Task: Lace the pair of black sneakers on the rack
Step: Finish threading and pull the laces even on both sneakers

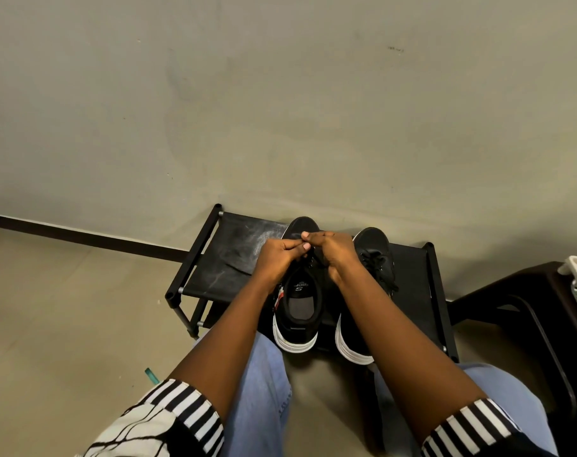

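The fingers [305, 243] of both hands are curled and brought tip to tip over the forefoot of the left sneaker [297, 301]; something thin, judged to be the lace, is pinched between them, though the lace itself cannot be made out against the black upper. The left hand [279, 258] and the right hand [334, 250] are pressed close together, and the eyelet row is largely covered by them. The left sneaker is set on the black shoe rack [221, 258], toe pointed far toward the wall and heel near, so its long axis runs straight away from the person. The eyelets lie directly beneath the fingers, and both hands are equally near. The right sneaker [373, 258] is stood just beside it, parallel, with laces seen across its tongue; it is judged already laced, but its rear half is hidden by the right forearm. Which eyelet is being threaded cannot be told. A dark stool [518, 301] is seen at the right, cut off by the frame edge.
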